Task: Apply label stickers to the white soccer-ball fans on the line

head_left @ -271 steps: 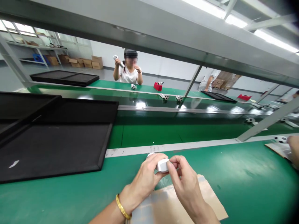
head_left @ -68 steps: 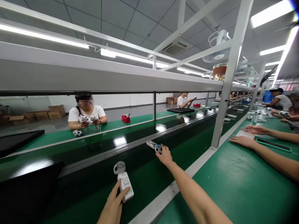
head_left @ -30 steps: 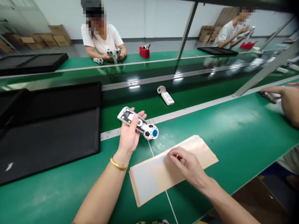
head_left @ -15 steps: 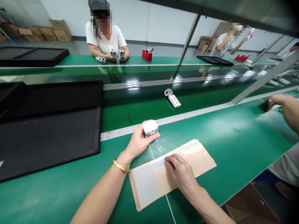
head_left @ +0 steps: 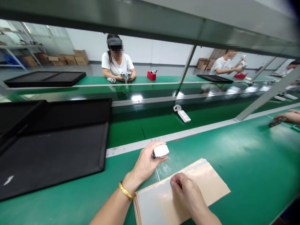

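Observation:
My left hand (head_left: 146, 164) grips a small white rounded object (head_left: 161, 151) between thumb and fingers, just above the green belt, with a gold bangle (head_left: 126, 190) on the wrist. The fingers hide the object's underside. My right hand (head_left: 186, 192) rests with curled fingers on a stack of tan sheets (head_left: 211, 178), whose top layer has a pale, glossy film. I cannot tell whether those fingers pinch a sheet.
A large black tray (head_left: 56, 153) lies left of my hands. A white device with a ball-shaped end (head_left: 182, 113) sits on the dark belt beyond a white rail (head_left: 164, 139). A co-worker's hand (head_left: 287, 117) works at the right; more people sit across the line.
The left hand held a ball-ended device earlier and now grips the white rounded object. The right hand has shifted on the stack, and the view has tilted slightly.

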Demonstrator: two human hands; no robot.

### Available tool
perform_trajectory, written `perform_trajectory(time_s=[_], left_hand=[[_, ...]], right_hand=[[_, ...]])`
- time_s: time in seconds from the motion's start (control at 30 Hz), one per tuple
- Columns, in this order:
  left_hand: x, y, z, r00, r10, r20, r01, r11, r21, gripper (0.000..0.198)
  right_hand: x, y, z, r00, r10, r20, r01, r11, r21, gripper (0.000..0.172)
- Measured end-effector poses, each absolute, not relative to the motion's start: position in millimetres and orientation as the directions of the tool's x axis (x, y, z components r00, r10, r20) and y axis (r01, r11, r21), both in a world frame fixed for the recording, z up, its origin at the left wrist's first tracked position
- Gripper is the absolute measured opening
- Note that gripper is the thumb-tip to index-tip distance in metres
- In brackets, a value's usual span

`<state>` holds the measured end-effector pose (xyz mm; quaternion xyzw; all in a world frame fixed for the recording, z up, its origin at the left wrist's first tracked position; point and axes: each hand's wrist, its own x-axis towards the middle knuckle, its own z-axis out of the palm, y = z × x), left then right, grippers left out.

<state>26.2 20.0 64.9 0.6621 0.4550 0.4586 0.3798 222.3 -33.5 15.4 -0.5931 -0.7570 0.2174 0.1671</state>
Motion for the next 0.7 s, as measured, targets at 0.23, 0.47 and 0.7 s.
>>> perform_trajectory(time_s=[0.23,0.47,0.7], left_hand=[[27.2,15.5,77.2,0.187,0.951,0.248,0.303,-0.296,0.906,0.045],[33.5,13.0,80.8,0.243,0.929,0.281,0.304,-0.348,0.887,0.044],[38.1,10.7,78.3,0.263,0.893,0.365,0.293,-0.434,0.852,0.035]], right_hand=[[227.7,-37.3,22.4,-0.255,0.951,-0.175,0.595,0.011,-0.804,0.016],[234.1,-29.1,87.7,-0.349,0.907,-0.237,0.252,-0.153,-0.956,0.027],[211.5,-3.2,139.2,-0.284,0.958,-0.047,0.337,0.053,-0.94,0.026]])
